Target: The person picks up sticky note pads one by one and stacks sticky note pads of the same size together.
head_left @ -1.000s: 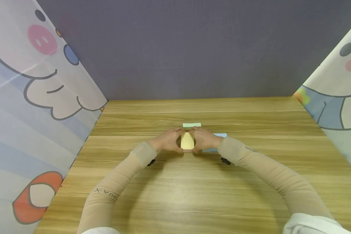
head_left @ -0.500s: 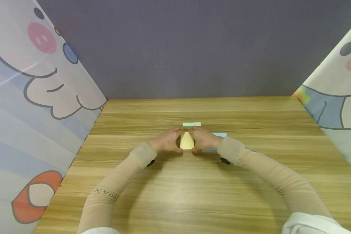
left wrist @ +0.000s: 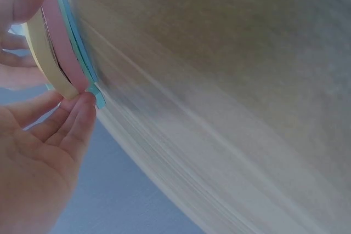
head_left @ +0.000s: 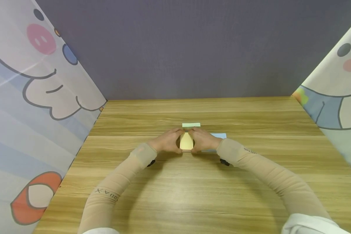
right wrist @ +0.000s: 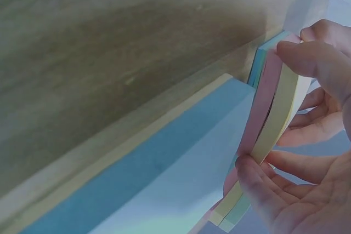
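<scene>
Both hands hold a stack of sticky note pads at the middle of the table. Its top pad is yellow [head_left: 186, 142], bowed slightly in the wrist views. Under it lies a pink pad [right wrist: 262, 102], with green and blue layers [left wrist: 77, 36] lowest. The left hand [head_left: 168, 140] grips the left side, thumb at the near edge and fingers at the far edge. The right hand [head_left: 204, 140] grips the right side likewise. Dark slits show between the yellow and pink layers.
Just beyond the stack a pale green strip [head_left: 191, 124] shows on the wooden table [head_left: 175, 195]. A blue pad [head_left: 219, 136] lies to the right, partly under the right hand in the head view. A grey panel [head_left: 175, 48] rises behind the table.
</scene>
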Demonstrator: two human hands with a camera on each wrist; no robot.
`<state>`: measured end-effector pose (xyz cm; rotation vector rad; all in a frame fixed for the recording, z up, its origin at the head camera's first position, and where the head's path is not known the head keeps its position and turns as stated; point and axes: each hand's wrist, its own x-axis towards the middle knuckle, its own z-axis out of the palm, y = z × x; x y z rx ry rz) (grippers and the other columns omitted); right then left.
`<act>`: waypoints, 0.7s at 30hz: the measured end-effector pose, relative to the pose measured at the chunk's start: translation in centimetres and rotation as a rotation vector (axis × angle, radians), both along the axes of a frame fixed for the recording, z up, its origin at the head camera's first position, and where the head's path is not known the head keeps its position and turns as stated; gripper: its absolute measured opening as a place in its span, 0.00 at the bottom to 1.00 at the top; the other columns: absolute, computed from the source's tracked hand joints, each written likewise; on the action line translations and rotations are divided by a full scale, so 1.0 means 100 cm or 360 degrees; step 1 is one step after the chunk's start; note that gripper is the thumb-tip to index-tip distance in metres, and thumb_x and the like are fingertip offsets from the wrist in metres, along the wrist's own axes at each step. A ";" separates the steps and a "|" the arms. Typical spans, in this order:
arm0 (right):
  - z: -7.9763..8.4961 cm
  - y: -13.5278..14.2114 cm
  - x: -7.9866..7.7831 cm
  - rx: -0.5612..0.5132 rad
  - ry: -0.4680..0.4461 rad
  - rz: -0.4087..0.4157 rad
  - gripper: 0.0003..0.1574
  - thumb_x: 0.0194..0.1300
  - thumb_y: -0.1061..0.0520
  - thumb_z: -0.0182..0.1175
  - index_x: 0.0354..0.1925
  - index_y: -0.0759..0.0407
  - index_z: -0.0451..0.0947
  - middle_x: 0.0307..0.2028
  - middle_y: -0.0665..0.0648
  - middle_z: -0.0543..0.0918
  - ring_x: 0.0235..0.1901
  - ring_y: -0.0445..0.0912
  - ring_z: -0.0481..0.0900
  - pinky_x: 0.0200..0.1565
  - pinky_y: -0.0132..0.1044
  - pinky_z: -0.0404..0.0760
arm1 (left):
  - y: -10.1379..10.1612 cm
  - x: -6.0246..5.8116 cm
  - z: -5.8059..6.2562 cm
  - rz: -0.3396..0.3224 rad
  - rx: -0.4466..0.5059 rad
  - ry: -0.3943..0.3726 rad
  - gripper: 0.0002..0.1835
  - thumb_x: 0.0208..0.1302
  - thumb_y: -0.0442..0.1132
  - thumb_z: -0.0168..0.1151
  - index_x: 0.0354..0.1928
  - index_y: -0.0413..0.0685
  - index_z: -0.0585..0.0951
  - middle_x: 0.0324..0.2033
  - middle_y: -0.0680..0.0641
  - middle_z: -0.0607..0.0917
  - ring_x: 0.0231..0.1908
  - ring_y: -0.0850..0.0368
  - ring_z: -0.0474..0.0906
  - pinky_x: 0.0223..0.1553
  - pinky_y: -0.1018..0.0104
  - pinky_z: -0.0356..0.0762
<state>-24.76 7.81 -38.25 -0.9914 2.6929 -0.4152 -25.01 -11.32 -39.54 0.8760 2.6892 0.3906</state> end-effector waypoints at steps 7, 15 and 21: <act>0.001 0.000 0.000 0.0001 -0.0029 -0.0006 0.52 0.43 0.50 0.73 0.59 0.73 0.62 0.56 0.65 0.69 0.47 0.52 0.72 0.51 0.45 0.76 | 0.000 0.000 0.000 0.0014 -0.0018 -0.0034 0.48 0.48 0.51 0.68 0.68 0.40 0.57 0.69 0.42 0.56 0.67 0.44 0.54 0.64 0.50 0.60; 0.000 0.001 -0.001 -0.0019 -0.0051 -0.0010 0.54 0.43 0.49 0.74 0.61 0.72 0.61 0.57 0.65 0.67 0.48 0.53 0.73 0.51 0.46 0.76 | 0.001 -0.001 -0.002 0.0024 0.0009 -0.0030 0.49 0.47 0.51 0.70 0.67 0.41 0.57 0.67 0.42 0.59 0.65 0.45 0.58 0.62 0.52 0.63; 0.000 0.015 -0.001 -0.0075 -0.0139 -0.0056 0.60 0.42 0.46 0.73 0.64 0.69 0.56 0.60 0.65 0.64 0.50 0.55 0.72 0.53 0.47 0.75 | -0.008 0.004 -0.005 0.0136 0.0054 -0.0183 0.54 0.44 0.52 0.71 0.68 0.37 0.53 0.67 0.40 0.58 0.65 0.43 0.58 0.63 0.50 0.61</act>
